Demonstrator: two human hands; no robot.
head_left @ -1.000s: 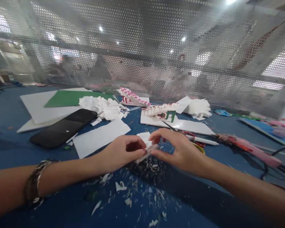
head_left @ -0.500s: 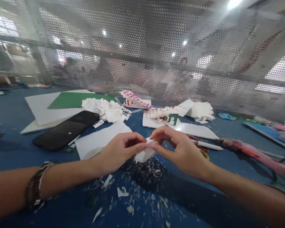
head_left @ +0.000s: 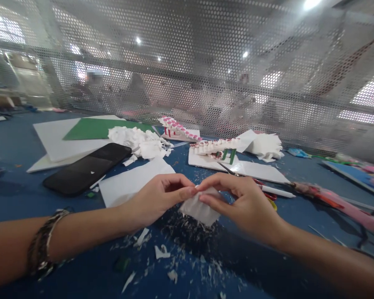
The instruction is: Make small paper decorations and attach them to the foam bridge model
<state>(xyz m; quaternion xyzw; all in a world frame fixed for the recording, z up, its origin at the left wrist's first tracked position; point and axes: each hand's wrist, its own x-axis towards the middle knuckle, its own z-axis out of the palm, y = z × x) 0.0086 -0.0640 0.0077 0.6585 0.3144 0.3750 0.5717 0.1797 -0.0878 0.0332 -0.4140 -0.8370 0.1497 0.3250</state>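
A small piece of thin white paper (head_left: 201,209) hangs between my two hands over the blue table. My left hand (head_left: 160,197) pinches its upper left edge between thumb and fingertips. From the other side my right hand (head_left: 241,199) grips the same piece, with the thumb lying across it. The fingertips of both hands nearly meet at the top edge. Beneath them, scissors with dark blades (head_left: 225,167) and a white pen-like stick (head_left: 278,191) lie just beyond my right hand, partly hidden by it. A white sheet (head_left: 135,182) lies beyond my left wrist.
A black phone (head_left: 87,169) and crumpled white paper pieces (head_left: 137,143) lie at left, near a green sheet (head_left: 99,129). Small white models (head_left: 216,146) stand ahead. A pink glue gun (head_left: 339,206) rests at right. Paper scraps (head_left: 162,251) litter the front. A perforated metal screen (head_left: 187,62) stands behind.
The white paper has opened out wider and flatter below my fingers. My right hand has shifted slightly right and down, and the scissors' blades show more.
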